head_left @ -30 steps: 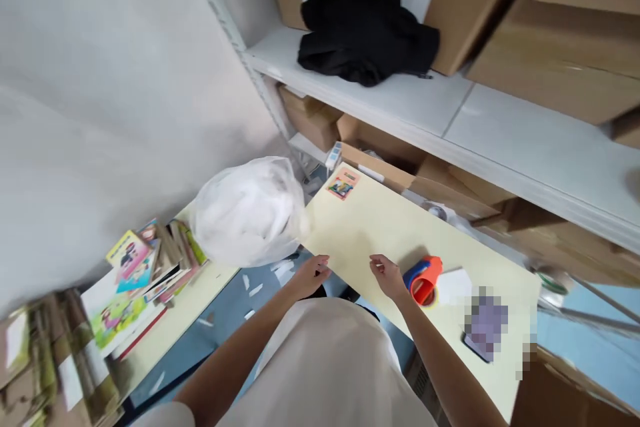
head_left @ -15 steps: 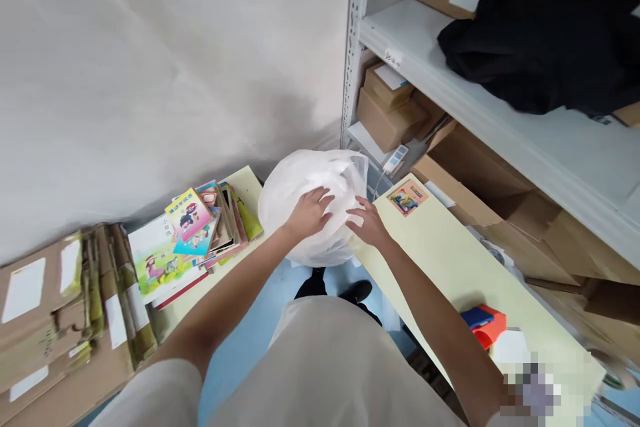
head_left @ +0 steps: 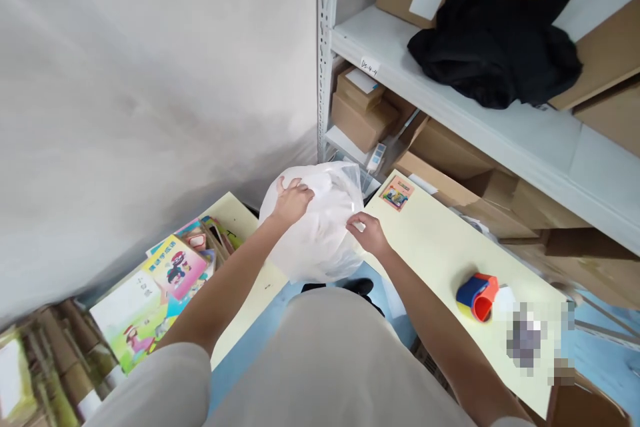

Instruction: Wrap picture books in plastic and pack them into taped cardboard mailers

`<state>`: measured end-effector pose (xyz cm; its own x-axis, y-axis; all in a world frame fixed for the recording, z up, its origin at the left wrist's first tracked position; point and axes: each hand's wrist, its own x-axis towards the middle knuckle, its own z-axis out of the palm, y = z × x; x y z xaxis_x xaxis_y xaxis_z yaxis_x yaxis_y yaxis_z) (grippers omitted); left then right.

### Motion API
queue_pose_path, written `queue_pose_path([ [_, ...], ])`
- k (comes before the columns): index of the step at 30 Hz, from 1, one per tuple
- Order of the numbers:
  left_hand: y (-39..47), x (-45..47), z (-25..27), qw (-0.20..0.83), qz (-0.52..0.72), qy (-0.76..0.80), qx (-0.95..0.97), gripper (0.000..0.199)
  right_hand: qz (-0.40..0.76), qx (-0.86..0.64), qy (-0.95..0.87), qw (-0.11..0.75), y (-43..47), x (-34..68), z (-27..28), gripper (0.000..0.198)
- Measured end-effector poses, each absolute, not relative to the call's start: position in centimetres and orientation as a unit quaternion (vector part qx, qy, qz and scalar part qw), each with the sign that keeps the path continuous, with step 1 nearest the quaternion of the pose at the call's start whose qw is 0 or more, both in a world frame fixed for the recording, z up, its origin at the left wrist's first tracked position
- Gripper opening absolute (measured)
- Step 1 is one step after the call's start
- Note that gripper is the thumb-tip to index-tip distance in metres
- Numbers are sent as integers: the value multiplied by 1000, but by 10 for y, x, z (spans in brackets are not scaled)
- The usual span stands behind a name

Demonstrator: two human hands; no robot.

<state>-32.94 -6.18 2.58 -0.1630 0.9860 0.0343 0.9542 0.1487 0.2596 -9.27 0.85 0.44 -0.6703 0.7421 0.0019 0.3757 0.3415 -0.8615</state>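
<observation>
A white, translucent plastic bag (head_left: 325,250) bulges between the two pale tabletops, its upper side crumpled. On its upper left is my left hand (head_left: 294,203), fingers bent and closed on the film. My right hand (head_left: 369,232) pinches the bag at its right side, thumb and fingertips together. Whatever the bag contains or hangs on cannot be made out.
Picture books (head_left: 175,267) lie on the left table, beside folded cardboard (head_left: 63,353). The right table (head_left: 435,240) carries a small orange-framed picture card (head_left: 397,193) and a red-blue plastic piece (head_left: 477,297). Shelves (head_left: 450,103) hold boxes and black cloth (head_left: 495,47).
My spread fingers have closed on the bag. The left hand has shifted left and the hands are farther apart. The view has turned, so the shelf sits farther left.
</observation>
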Motion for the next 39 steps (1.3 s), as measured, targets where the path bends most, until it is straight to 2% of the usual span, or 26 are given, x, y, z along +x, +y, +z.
queue_pose_path([
  [4,-81,-317,45,68,176,758,624,35,498,-368,-748,238,7,-85,33,15],
  [6,-89,-307,59,95,216,726,646,55,546,-360,-709,263,6,-87,51,15],
  [10,-101,-290,88,138,245,654,702,110,676,-332,-587,296,3,-94,93,23],
  [13,-107,-278,99,171,285,628,704,120,730,-272,-539,321,-1,-97,126,32],
  [16,-112,-267,99,208,383,609,663,115,739,-208,-549,331,-7,-97,151,42],
  [18,-113,-263,97,242,455,594,618,103,725,-193,-571,334,-9,-98,162,45],
  [21,-111,-268,98,292,538,593,522,75,668,-237,-603,365,-6,-95,171,40],
  [24,-105,-281,105,279,580,619,450,40,544,-328,-666,390,5,-82,175,25],
  [26,-101,-288,114,237,580,635,452,30,431,-386,-722,379,9,-65,179,33],
  [29,-97,-290,134,169,524,652,521,29,241,-435,-775,388,5,-34,190,40],
  [32,-92,-279,161,124,428,627,639,25,132,-396,-810,412,-9,-8,205,76],
  [34,-82,-266,178,119,379,579,712,22,144,-358,-836,390,-13,1,211,78],
  [37,-60,-243,191,165,335,530,762,20,249,-372,-823,350,-6,11,201,47],
  [39,-46,-230,186,236,297,523,763,33,323,-444,-746,378,5,23,181,32],
])
